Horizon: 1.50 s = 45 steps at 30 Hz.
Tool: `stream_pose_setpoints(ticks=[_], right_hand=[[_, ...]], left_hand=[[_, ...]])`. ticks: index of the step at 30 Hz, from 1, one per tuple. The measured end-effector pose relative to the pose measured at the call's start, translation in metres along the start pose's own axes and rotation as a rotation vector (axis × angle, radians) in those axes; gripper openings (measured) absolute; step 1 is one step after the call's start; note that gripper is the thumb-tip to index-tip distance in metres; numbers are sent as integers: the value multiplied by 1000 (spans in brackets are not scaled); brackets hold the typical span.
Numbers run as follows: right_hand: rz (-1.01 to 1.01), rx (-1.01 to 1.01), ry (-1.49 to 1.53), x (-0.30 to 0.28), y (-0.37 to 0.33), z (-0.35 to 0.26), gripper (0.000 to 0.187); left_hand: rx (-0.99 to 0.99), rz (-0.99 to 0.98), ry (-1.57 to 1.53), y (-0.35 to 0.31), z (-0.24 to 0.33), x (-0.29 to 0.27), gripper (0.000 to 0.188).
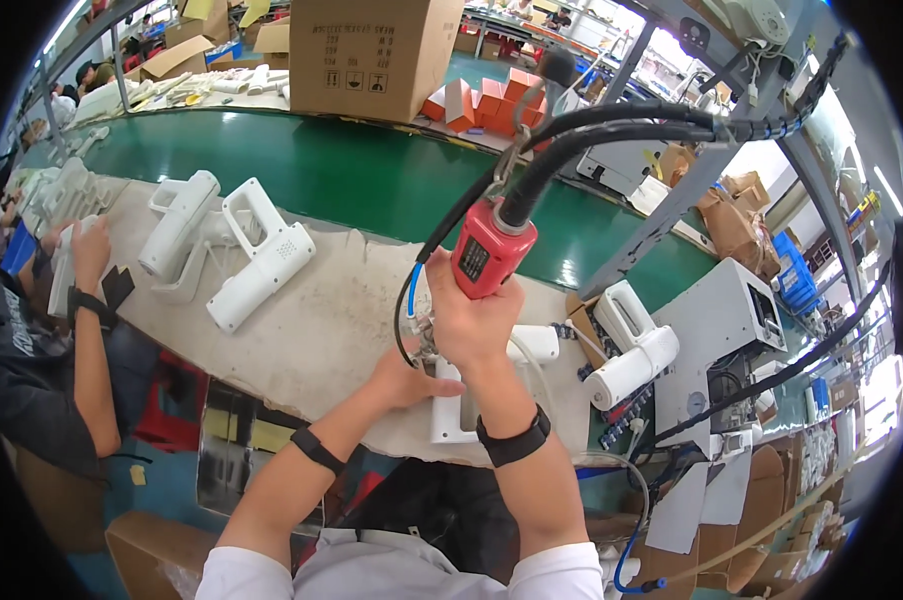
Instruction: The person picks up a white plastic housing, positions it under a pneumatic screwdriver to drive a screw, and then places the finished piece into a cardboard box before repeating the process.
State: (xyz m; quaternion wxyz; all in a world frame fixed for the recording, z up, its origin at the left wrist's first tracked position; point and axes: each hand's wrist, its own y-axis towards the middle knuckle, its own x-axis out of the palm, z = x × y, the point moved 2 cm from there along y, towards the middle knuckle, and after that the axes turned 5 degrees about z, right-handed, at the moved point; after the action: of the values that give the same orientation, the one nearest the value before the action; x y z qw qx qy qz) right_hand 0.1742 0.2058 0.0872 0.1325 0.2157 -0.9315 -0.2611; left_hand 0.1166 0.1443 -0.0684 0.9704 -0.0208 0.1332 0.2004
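Note:
My right hand (475, 322) is wrapped round the red body of a powered screwdriver (494, 248), held upright with thick black cables rising from its top. Its tip is hidden behind the hand. Below it lies a white plastic handheld device (538, 343) with a looped handle, partly covered by my hands and wrists. My left hand (400, 380) grips this device from the left, thumb stretched across it; some fingers are hidden. A thin black cable and a blue tube hang beside the screwdriver. Black bands circle both wrists.
Several white devices (262, 272) lie on the worktable (302, 352) to the left; another white device (634, 352) rests at right beside a grey machine (707, 345). A co-worker's hand (90, 250) is at far left. Beyond runs a green conveyor (362, 175) with a cardboard box (367, 60) behind.

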Motion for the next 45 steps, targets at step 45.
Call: stream_pose_setpoints(ticks=[45], right_hand=[[193,109,-69,-93,-37,-24,13]], left_hand=[[80,329,352,-2,2,21,94]])
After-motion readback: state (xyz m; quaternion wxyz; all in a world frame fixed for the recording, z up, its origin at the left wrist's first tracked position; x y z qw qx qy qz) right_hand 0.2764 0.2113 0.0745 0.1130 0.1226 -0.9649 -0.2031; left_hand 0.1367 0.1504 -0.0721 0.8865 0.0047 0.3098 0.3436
